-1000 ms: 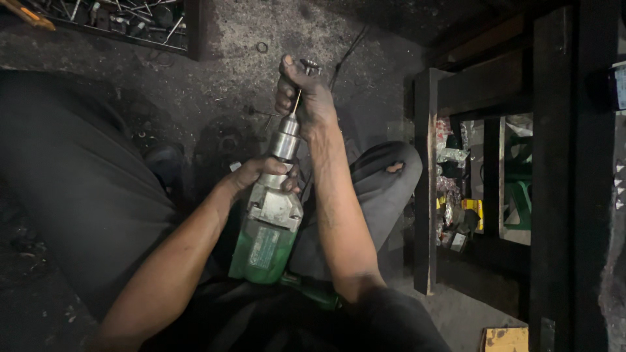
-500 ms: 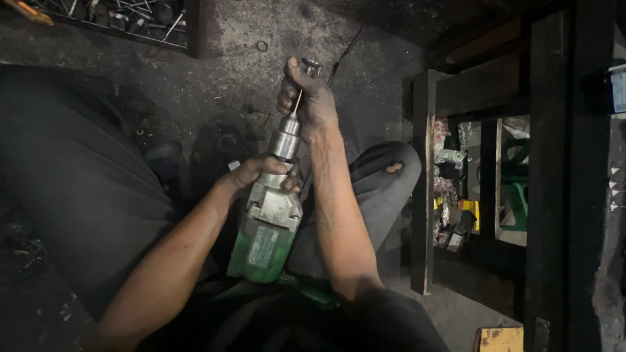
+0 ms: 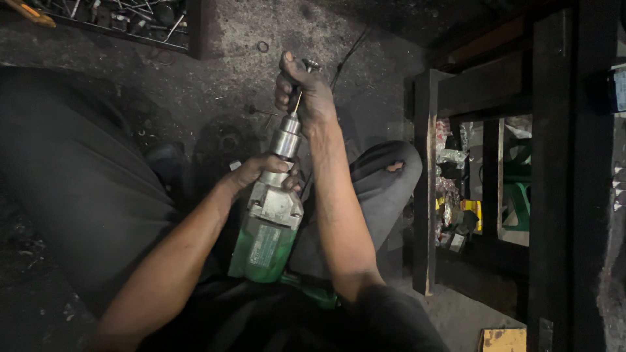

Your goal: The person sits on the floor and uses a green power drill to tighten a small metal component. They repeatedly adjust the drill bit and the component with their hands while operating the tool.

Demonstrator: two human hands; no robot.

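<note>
Workshop — grimy floor (image 3: 261, 78), tray of tools (image 3: 124, 19)

Your green plastic-bodied power drill (image 3: 264, 244) looks smooth with a slight sheen; its grey cast-metal gear housing (image 3: 275, 203) is dull and scuffed, and the shiny steel chuck (image 3: 286, 138) is bright. The rough grey concrete floor (image 3: 241, 72) is matt and gritty. Your dark cloth trousers (image 3: 72, 189) are matt; the black frame (image 3: 424, 182) looks worn and painted.

Both hands clenched: left hand (image 3: 264, 171) nearer the body, right hand (image 3: 301, 88) farther out, arm extended.
</note>
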